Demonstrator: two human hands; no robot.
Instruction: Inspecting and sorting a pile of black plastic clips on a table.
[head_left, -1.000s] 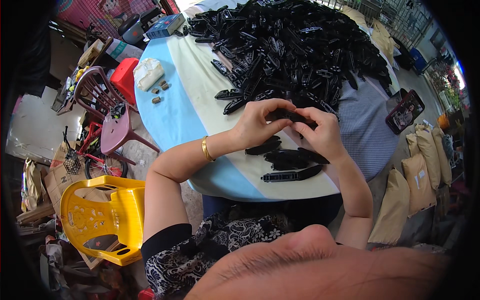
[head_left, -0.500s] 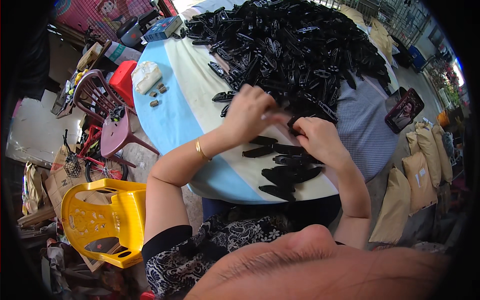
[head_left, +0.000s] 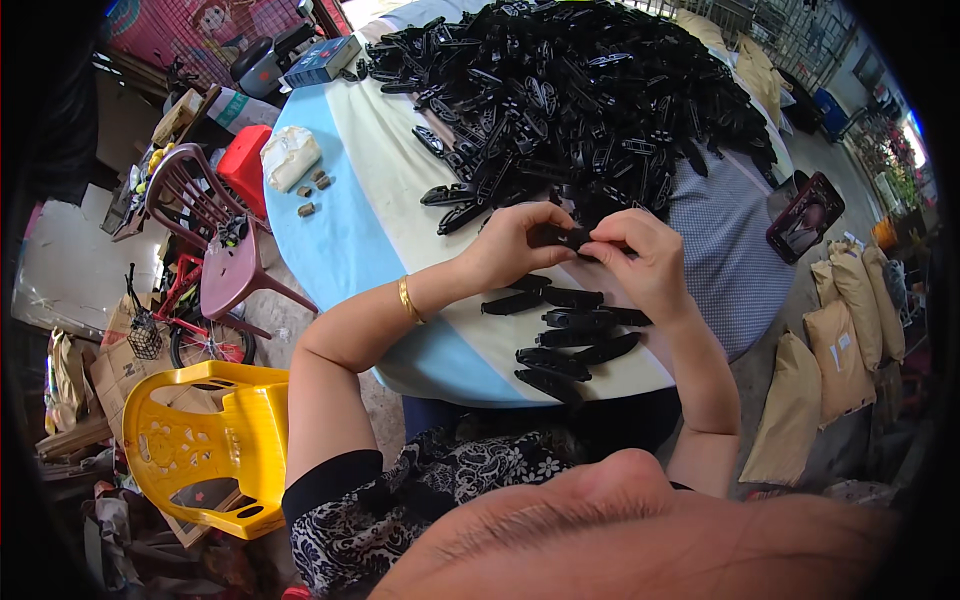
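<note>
both hands pinch one black plastic piece (head_left: pixel 560 236) at table centre: left hand (head_left: pixel 515 245) fingers closed on its left end, right hand (head_left: pixel 645 260) on its right. six finished pieces (head_left: pixel 575 335) lie at 6 o'clock, big black pile (head_left: pixel 580 100) at 12. blue box (head_left: pixel 322 62) at 10, four tan sacks (head_left: pixel 835 370) at 4.

A round table (head_left: pixel 330 250) with a blue and cream cover fills the upper centre, a yellow plastic chair (head_left: pixel 205 450) at lower left, a maroon chair (head_left: pixel 215 255) above it, tan sacks (head_left: pixel 830 360) on grey floor at right, all in daylight.
</note>
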